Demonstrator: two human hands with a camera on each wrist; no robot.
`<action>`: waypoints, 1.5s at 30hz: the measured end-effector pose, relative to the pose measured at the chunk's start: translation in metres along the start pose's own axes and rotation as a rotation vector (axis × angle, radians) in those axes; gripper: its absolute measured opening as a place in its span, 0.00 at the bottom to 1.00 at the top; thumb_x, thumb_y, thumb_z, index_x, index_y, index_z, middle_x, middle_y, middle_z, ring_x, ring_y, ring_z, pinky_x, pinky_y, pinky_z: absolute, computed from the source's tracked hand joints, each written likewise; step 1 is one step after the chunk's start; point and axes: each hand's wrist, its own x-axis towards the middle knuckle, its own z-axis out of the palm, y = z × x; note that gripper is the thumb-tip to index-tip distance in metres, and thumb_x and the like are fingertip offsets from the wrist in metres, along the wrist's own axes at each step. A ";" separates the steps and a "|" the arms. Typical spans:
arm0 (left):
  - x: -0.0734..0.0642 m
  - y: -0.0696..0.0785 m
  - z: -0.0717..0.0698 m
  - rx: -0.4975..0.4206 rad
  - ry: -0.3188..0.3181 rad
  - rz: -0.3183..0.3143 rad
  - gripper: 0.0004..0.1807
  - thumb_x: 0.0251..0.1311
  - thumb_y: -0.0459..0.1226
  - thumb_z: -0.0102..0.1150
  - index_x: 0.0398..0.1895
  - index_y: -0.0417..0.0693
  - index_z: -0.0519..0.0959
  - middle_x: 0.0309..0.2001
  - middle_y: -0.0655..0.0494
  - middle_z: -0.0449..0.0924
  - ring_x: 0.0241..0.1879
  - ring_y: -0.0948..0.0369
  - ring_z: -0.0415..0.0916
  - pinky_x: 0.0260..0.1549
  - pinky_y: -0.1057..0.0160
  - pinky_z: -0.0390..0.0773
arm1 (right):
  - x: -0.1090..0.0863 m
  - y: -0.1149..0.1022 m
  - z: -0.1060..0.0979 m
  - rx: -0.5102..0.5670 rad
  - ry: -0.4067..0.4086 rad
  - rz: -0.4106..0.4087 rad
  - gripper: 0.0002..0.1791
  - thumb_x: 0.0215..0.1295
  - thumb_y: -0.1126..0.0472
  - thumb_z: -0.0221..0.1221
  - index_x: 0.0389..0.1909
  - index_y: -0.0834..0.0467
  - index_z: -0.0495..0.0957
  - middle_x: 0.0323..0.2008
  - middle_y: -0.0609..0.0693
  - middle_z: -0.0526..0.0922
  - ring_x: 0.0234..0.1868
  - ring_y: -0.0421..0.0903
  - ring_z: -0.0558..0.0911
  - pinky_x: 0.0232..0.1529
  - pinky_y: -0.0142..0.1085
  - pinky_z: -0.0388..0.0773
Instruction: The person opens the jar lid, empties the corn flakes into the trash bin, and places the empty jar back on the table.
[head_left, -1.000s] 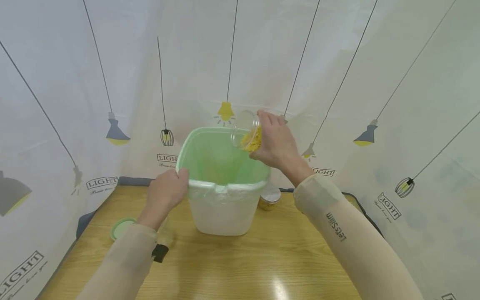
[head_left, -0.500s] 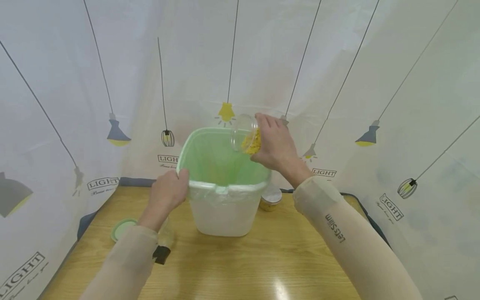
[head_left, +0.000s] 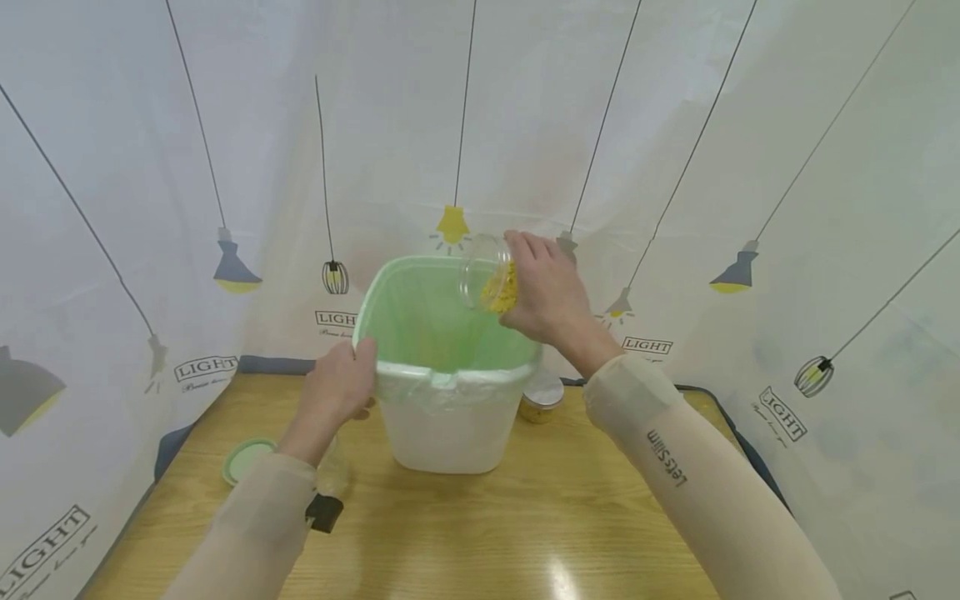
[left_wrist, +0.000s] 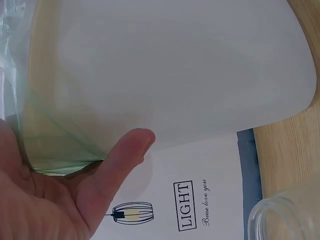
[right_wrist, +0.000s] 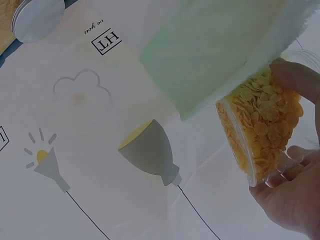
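A white trash bin with a green liner bag folded over its rim stands upright on the table. My left hand grips the bin's left rim, thumb on top; one finger shows against the white outer wall in the left wrist view. Above the right side of the bin's mouth, my right hand holds a clear jar round its base. The jar lies tilted, its mouth toward the left over the bin. Yellow corn flakes fill its lower part.
A silver-lidded jar stands right of the bin. On the left lie a green lid and a small black object. An uncapped clear jar stands near my left wrist. A lamp-patterned sheet rises behind the table.
The right hand has lowered slightly and moved a little left with the jar, over the bin. The left hand keeps to the rim; its lower fingertips now show below the palm.
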 end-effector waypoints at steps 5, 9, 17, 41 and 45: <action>0.000 -0.001 0.001 -0.030 -0.014 -0.013 0.30 0.69 0.54 0.20 0.46 0.42 0.69 0.37 0.44 0.74 0.35 0.49 0.79 0.28 0.59 0.85 | 0.000 -0.001 0.001 -0.007 -0.002 -0.011 0.61 0.37 0.55 0.77 0.73 0.58 0.54 0.71 0.57 0.63 0.72 0.56 0.61 0.75 0.49 0.58; 0.000 -0.001 0.002 -0.058 -0.017 -0.017 0.30 0.69 0.55 0.20 0.47 0.42 0.68 0.35 0.46 0.72 0.33 0.51 0.77 0.28 0.59 0.86 | -0.001 -0.001 0.002 -0.019 -0.007 -0.016 0.61 0.37 0.55 0.77 0.73 0.59 0.53 0.71 0.58 0.63 0.72 0.56 0.61 0.75 0.49 0.58; 0.000 -0.003 0.005 -0.098 0.007 -0.011 0.32 0.69 0.55 0.20 0.52 0.39 0.66 0.46 0.38 0.73 0.40 0.45 0.82 0.30 0.58 0.86 | -0.002 0.000 0.002 -0.028 -0.005 -0.032 0.59 0.38 0.56 0.76 0.73 0.59 0.53 0.70 0.58 0.64 0.72 0.56 0.62 0.75 0.48 0.58; 0.003 -0.003 0.014 -0.331 -0.036 -0.048 0.33 0.70 0.55 0.21 0.60 0.41 0.64 0.56 0.41 0.70 0.57 0.44 0.71 0.47 0.52 0.84 | -0.002 0.000 0.001 -0.068 -0.010 -0.050 0.59 0.39 0.58 0.75 0.73 0.59 0.54 0.70 0.58 0.64 0.71 0.56 0.62 0.75 0.48 0.58; 0.002 -0.003 0.014 -0.367 -0.043 -0.054 0.33 0.70 0.55 0.21 0.61 0.40 0.63 0.57 0.40 0.68 0.59 0.44 0.70 0.49 0.51 0.83 | -0.002 0.000 0.001 -0.071 -0.008 -0.053 0.58 0.39 0.59 0.75 0.73 0.59 0.54 0.70 0.58 0.64 0.71 0.56 0.62 0.75 0.48 0.57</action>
